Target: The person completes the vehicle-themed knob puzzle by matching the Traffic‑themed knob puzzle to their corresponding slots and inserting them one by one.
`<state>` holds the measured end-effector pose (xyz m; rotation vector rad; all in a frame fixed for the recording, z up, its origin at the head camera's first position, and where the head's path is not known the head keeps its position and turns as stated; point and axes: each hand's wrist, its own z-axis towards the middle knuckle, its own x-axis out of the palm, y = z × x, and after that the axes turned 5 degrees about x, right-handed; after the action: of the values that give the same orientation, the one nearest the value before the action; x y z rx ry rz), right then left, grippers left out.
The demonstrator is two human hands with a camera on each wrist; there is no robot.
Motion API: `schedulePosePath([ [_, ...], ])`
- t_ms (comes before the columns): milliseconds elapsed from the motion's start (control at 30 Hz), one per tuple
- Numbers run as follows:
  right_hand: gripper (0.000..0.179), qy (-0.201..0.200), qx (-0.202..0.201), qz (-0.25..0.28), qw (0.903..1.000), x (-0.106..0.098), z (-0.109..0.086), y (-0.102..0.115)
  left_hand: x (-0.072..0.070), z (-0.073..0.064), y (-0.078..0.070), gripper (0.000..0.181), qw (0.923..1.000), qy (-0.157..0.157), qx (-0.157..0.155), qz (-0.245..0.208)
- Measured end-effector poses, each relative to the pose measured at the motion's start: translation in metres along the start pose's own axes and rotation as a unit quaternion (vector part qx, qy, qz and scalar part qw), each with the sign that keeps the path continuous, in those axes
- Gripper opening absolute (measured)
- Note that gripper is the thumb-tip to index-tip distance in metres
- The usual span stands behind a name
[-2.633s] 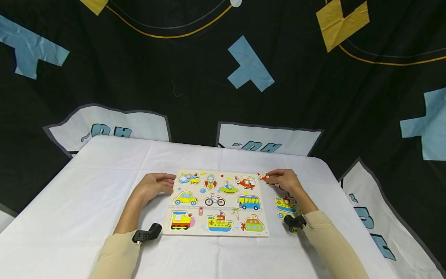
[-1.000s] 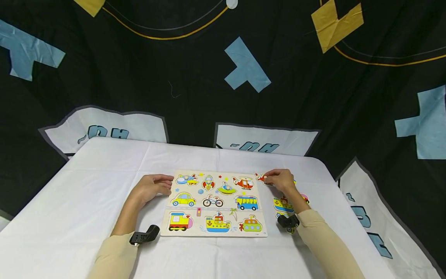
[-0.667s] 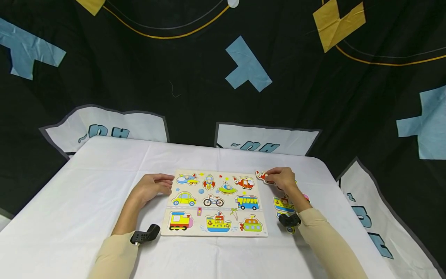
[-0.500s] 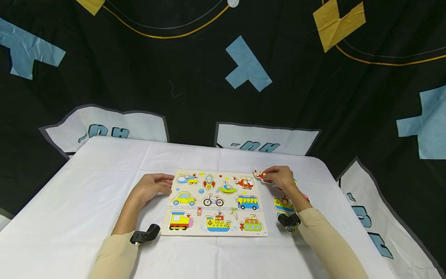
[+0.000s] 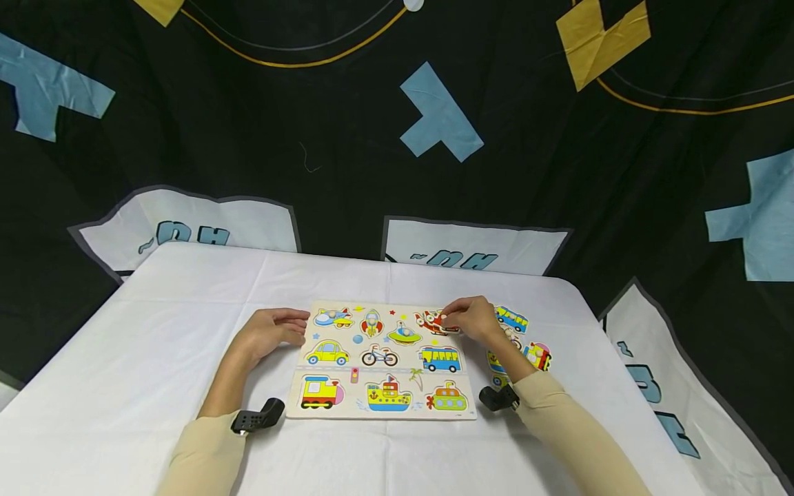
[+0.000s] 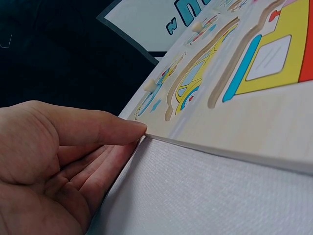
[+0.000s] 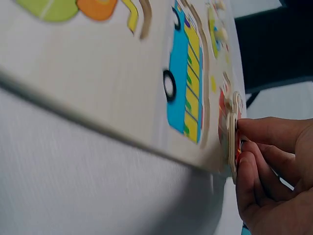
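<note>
Pinching the red helicopter piece (image 7: 232, 147), right grip (image 5: 473, 319) over the puzzle board (image 5: 354, 403)!
Left grip (image 5: 271, 328), fingers extended, touches its edge.

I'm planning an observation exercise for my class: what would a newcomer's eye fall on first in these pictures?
Probably the wooden vehicle puzzle board, its bright colours standing out in the middle of the white tablecloth. Next, perhaps, the right hand, pinching a red helicopter piece over the board's far right corner. Beyond them, the black backdrop could draw the eye with its large light-blue patches and gold patches.
</note>
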<state>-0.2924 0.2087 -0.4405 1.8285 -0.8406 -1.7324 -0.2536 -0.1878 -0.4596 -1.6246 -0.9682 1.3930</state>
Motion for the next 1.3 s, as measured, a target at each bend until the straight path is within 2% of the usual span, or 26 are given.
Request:
schedulePosePath([
  [167, 0.014, -0.004, -0.011, -0.008, 0.9999, 0.007, -0.001, 0.005, 0.000, 0.000, -0.001, 0.055, 1.0000, 0.002, 0.001, 0.000],
  [400, 0.014, 0.003, 0.006, -0.001, 1.0000, 0.014, -0.001, 0.006, 0.001, -0.001, -0.002, 0.055, 1.0000, 0.001, 0.002, -0.001],
  [700, 0.013, 0.003, 0.006, 0.000, 1.0000, 0.019, 0.001, 0.003, 0.000, 0.001, -0.002, 0.055, 0.9999, 0.006, 0.006, -0.011],
  [1300, 0.015, 0.029, 0.016, 0.014, 0.9993, 0.018, 0.000, 0.006, -0.003, -0.001, -0.003, 0.056, 0.9998, 0.008, 0.008, -0.014],
])
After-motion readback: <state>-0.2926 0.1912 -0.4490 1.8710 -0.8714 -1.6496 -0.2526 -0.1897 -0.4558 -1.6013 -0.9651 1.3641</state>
